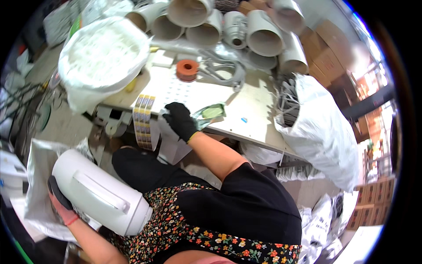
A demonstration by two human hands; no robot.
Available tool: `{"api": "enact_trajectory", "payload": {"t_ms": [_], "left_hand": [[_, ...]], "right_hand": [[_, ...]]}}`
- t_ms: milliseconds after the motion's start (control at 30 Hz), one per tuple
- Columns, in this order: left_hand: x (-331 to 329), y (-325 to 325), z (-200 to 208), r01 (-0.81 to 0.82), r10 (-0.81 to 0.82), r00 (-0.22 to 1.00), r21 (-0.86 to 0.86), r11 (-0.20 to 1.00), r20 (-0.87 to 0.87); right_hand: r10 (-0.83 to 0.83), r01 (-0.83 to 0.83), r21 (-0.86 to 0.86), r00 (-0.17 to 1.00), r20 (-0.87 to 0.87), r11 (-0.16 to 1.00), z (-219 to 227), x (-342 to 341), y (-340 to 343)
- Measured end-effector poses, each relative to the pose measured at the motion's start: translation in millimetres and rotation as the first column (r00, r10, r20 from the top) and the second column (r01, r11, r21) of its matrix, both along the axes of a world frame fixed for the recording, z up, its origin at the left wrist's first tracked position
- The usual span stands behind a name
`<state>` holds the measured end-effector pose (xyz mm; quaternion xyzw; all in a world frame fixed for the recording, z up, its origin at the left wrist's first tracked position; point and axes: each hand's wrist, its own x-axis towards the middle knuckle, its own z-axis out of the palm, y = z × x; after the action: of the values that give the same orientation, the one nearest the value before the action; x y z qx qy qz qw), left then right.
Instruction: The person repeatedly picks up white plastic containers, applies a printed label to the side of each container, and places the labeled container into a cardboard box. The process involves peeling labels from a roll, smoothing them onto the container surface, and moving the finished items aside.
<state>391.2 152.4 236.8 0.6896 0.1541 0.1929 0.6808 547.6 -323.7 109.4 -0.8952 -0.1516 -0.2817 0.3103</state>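
A white cylindrical jug body with a long side handle lies tilted across my lap at the lower left. My left hand, in a black and red glove, is wrapped round its outer side and supports it. In a black glove, my right hand is at the table's front edge with its fingers curled; what they hold, if anything, is hidden. Just beyond those fingers lies a white sheet of small stickers. A strip of gold and purple labels hangs over the edge to the left. Right of the hand lies a clear-and-green packet.
The table bears an orange tape roll, a coiled grey cable and several white cylindrical shells at the back. A sack of white parts stands left, a sack of grey parts right. Cartons are stacked behind.
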Motion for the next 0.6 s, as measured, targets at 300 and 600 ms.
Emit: {"api": "enact_trajectory", "payload": {"t_ms": [300,600], "left_hand": [[32,-10,4,0.099,-0.101,0.994,0.03,0.995,0.046],[9,-28,30,-0.144,0.101,0.988,0.437,0.888,0.119]], "right_hand": [[0.035,-0.021,-0.163,0.996,0.081,0.986,12,-9,-6],[0.726,-0.565,0.543,0.676,-0.128,0.621,151,-37,84]]}}
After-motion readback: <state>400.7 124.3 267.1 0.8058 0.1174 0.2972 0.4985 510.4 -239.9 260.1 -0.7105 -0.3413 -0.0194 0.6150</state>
